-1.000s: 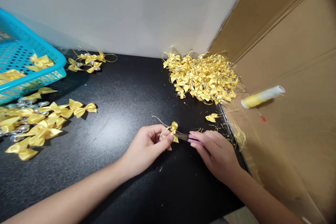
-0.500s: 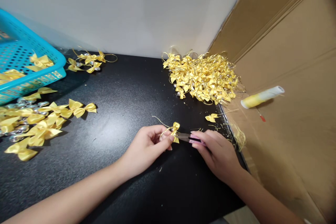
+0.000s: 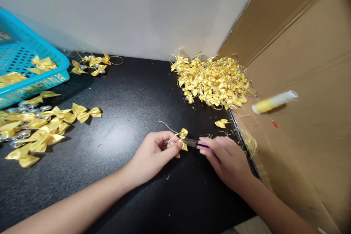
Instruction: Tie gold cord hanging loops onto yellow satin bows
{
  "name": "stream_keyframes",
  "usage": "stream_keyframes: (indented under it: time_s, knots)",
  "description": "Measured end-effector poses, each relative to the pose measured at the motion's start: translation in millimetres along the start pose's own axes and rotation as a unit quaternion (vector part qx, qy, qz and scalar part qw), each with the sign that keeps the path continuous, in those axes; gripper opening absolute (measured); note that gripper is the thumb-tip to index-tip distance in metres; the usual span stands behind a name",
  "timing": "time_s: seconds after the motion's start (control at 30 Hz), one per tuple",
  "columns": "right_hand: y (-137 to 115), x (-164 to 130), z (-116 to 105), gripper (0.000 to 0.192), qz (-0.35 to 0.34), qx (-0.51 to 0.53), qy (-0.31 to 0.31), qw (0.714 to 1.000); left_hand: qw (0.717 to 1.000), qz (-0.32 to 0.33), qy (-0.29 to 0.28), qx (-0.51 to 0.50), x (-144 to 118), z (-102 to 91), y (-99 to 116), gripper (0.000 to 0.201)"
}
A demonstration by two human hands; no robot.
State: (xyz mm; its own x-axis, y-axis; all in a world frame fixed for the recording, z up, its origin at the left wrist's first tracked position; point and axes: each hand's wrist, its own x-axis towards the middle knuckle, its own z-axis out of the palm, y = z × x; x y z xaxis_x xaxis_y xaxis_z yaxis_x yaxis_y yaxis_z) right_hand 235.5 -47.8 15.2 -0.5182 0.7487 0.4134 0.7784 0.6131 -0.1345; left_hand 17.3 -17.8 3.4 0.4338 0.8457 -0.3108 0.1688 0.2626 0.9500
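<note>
Between thumb and fingers, my left hand (image 3: 157,152) pinches a yellow ribbon bow (image 3: 184,134) with a thin gold cord loop, one loose cord end sticking up behind the fingers. My right hand (image 3: 228,157) is closed around the pink handles of small thread snips (image 3: 193,143), whose metal blades point left and reach the bow. The blade tips are partly hidden at the bow, so I cannot tell what lies between them.
A large heap of corded yellow bows (image 3: 212,80) lies at the back right. A blue basket (image 3: 59,62) holds bows at left, near loose bows (image 3: 45,135) with silver beads. Cord scraps (image 3: 250,144) and a yellow-white tube (image 3: 274,102) are at right, beside cardboard (image 3: 309,62).
The snips' blades have shifted very slightly left against the bow. Both hands otherwise keep nearly the same place and grip.
</note>
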Motion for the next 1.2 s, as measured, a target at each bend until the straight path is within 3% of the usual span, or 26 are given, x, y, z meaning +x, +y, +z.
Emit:
stream_keyframes:
  time_s: [1.2]
  knots:
    - [-3.0,-2.2,2.7,0.02,0.011,-0.002,-0.003,1.0,1.0,0.01,0.006,0.026,-0.5,0.3,-2.6,0.032]
